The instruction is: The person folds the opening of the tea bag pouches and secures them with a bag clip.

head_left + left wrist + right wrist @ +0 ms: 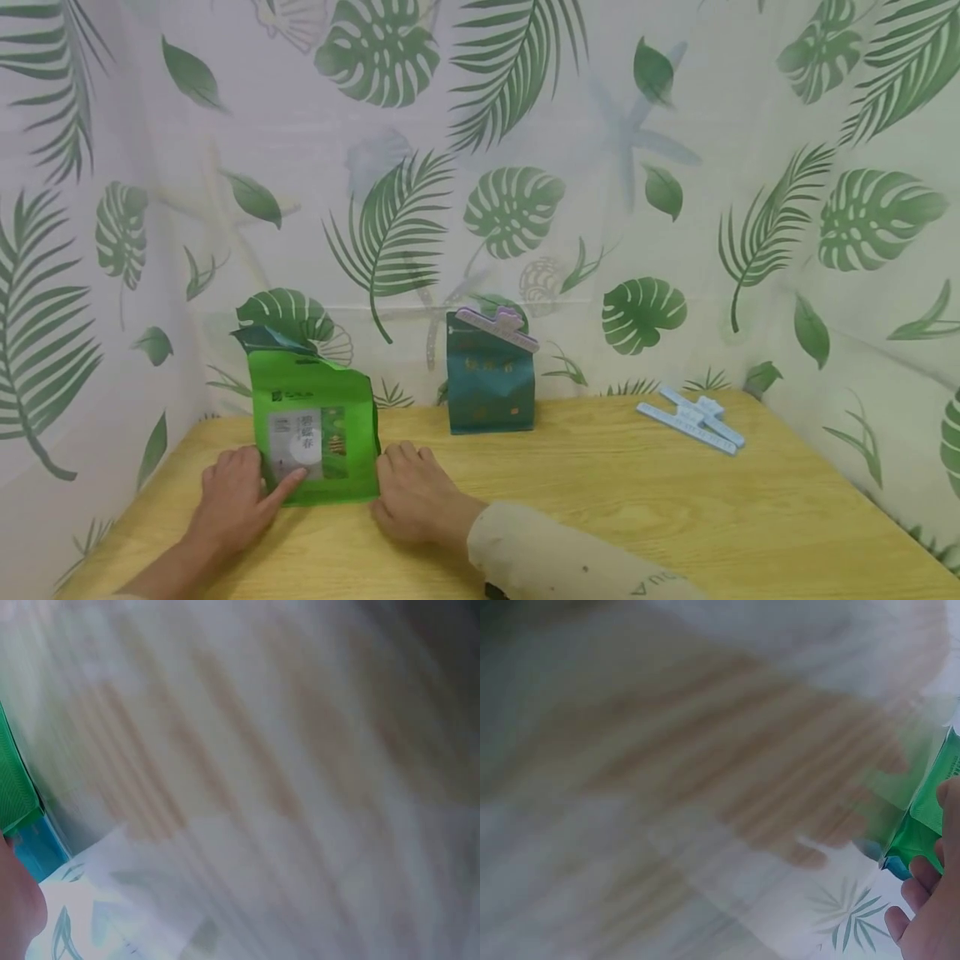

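Note:
A bright green tea bag [311, 387] stands upright on the left part of the table, its printed front with a pale label facing me. Its top edge slants down to the right, and a dark green flap sticks up at the top left. My left hand [236, 500] grips the lower left side, thumb across the front and fingers at the edge. At the lower right side, my right hand [420, 496] holds the bag with bent fingers. In the right wrist view, the fingers [922, 881] lie against the bag's green side. The left wrist view catches only a little of the bag.
Farther back in the middle stands a dark teal tea bag [491, 392] with a purple clip [498, 327] slanting across its top. Two pale blue clips [693, 419] lie crossed on the wooden table [600, 492] at the right. Leaf-patterned sheets [585, 233] hang behind and on both sides.

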Available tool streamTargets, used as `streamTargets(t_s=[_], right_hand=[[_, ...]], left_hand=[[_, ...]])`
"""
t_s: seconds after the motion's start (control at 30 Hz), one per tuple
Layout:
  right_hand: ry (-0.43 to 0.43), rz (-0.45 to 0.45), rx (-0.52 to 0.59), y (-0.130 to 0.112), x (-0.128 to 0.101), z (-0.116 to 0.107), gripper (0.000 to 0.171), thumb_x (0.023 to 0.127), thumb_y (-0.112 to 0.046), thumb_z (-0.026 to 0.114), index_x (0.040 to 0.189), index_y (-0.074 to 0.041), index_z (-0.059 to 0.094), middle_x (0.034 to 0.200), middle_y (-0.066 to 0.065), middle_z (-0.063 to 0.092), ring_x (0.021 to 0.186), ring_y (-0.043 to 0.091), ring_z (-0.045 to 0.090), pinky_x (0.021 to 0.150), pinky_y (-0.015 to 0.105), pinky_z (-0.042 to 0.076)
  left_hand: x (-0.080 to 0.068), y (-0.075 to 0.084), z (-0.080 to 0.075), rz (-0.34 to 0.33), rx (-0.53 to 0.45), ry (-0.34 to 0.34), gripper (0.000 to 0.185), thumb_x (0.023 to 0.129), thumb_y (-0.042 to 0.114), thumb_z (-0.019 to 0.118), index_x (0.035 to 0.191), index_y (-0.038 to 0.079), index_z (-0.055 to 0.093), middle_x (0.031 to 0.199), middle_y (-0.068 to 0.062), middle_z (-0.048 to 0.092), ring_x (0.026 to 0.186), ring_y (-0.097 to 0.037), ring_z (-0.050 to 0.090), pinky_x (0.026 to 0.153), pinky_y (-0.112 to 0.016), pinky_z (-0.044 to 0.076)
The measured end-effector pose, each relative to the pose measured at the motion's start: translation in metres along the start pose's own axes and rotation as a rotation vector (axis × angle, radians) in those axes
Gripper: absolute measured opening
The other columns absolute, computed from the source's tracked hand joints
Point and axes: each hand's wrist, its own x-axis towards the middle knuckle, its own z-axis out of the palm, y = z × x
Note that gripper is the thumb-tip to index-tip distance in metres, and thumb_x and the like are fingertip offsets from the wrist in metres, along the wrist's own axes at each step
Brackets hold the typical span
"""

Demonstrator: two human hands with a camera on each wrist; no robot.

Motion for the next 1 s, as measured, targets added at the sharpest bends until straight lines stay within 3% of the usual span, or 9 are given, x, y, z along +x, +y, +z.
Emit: streamTargets(t_s=[0.2, 0.37, 0.57, 0.77, 1.0], right_hand=[[-0.019, 0.017, 0.014, 0.007, -0.005, -0.002, 0.038, 0.102, -0.044, 0.045, 0.118, -0.010, 0.052, 0.111, 0.002, 0.052, 0.098, 0.015, 0.044, 0.087, 0.032, 0.041], [-0.021, 0.020, 0.016, 0.014, -0.010, -0.002, 0.040, 0.102, -0.043, 0.046, 0.122, -0.009, 0.052, 0.117, 0.005, 0.054, 0.104, 0.017, 0.046, 0.092, 0.035, 0.042], [0.000, -0.014, -0.033, 0.026, -0.018, 0.003, 0.039, 0.103, -0.044, 0.046, 0.120, -0.009, 0.053, 0.118, 0.005, 0.055, 0.103, 0.017, 0.047, 0.088, 0.034, 0.042], [0.011, -0.008, -0.006, 0.041, -0.026, 0.004, 0.041, 0.103, -0.044, 0.046, 0.123, -0.008, 0.052, 0.120, 0.004, 0.054, 0.105, 0.017, 0.046, 0.086, 0.032, 0.041], [0.030, -0.032, 0.033, 0.056, -0.035, 0.001, 0.031, 0.103, -0.039, 0.050, 0.113, -0.011, 0.052, 0.112, 0.004, 0.054, 0.099, 0.017, 0.046, 0.085, 0.032, 0.041]], left_hand=[[0.001, 0.007, 0.002, 0.022, 0.025, -0.005, 0.058, 0.095, 0.052, 0.060, 0.101, -0.005, 0.055, 0.092, -0.015, 0.059, 0.098, -0.037, 0.052, 0.089, -0.059, 0.037], [0.003, 0.015, 0.003, 0.024, 0.016, -0.014, 0.050, 0.096, 0.052, 0.059, 0.092, 0.002, 0.053, 0.084, -0.008, 0.052, 0.092, -0.032, 0.048, 0.087, -0.053, 0.036], [0.005, 0.023, 0.009, 0.054, 0.018, -0.011, 0.048, 0.096, 0.051, 0.059, 0.091, 0.004, 0.052, 0.082, -0.006, 0.050, 0.089, -0.029, 0.048, 0.084, -0.049, 0.035], [0.010, 0.032, 0.017, 0.095, 0.017, -0.004, 0.043, 0.098, 0.048, 0.058, 0.087, 0.008, 0.050, 0.078, -0.003, 0.044, 0.083, -0.024, 0.042, 0.083, -0.046, 0.034], [0.014, 0.041, 0.023, 0.158, 0.039, 0.022, 0.036, 0.100, 0.040, 0.058, 0.088, 0.007, 0.051, 0.082, -0.005, 0.047, 0.085, -0.026, 0.046, 0.081, -0.045, 0.036]])
